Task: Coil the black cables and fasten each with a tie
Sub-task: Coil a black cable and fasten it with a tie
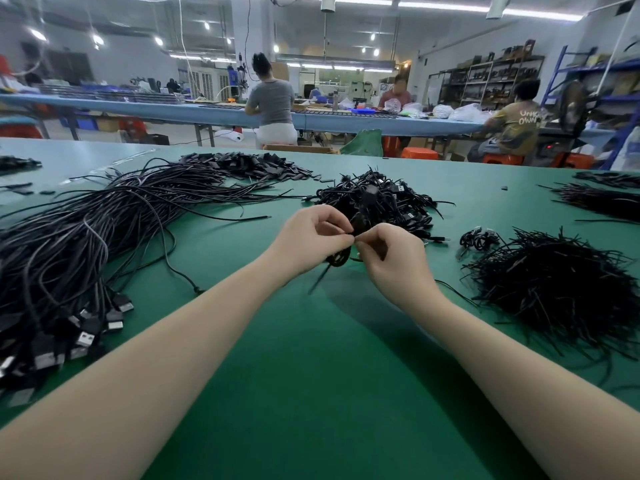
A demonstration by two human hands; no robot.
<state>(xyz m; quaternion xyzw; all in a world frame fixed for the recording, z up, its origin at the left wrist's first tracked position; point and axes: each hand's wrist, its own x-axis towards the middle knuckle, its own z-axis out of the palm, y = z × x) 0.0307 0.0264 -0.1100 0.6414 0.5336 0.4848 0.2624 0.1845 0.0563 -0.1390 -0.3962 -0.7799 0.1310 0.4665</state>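
Observation:
A small coiled black cable (341, 256) hangs between my two hands above the green table (311, 375). My left hand (313, 239) pinches it from the left with curled fingers. My right hand (389, 252) pinches a thin black tie at the coil's top, thumb and forefinger meeting my left fingertips. A tie end sticks out below the coil. Most of the coil is hidden behind my fingers.
A large bundle of uncoiled black USB cables (86, 244) sprawls at the left. Finished coils (377, 202) are heaped just behind my hands. A pile of black ties (554, 292) lies at the right. Several people work at a far bench.

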